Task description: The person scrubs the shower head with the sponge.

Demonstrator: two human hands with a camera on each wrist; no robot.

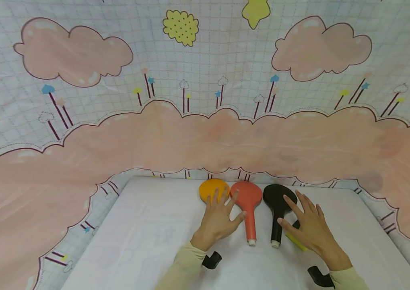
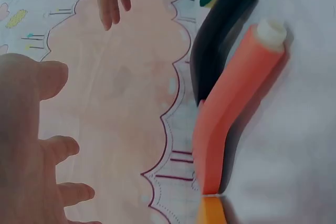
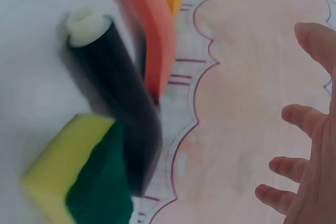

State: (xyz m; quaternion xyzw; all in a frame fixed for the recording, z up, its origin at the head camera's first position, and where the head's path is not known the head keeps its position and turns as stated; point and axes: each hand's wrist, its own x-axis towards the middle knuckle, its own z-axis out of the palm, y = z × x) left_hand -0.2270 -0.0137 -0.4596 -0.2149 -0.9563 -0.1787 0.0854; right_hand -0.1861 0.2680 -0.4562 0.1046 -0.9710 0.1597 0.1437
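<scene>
Both hands were empty, fingers spread wide! The left hand (image 1: 218, 221) hovered before the orange shower head (image 1: 207, 186), its thumb stretched toward the red shower head (image 1: 247, 193), gripping nothing. And the right hand (image 1: 313, 229)? Fanned out above the black shower head (image 1: 275, 194) and the yellow-and-green sponge (image 3: 63, 156), grasping neither. All these lay on the white table (image 1: 136, 225), red between orange and black, the sponge beside the black one.
</scene>
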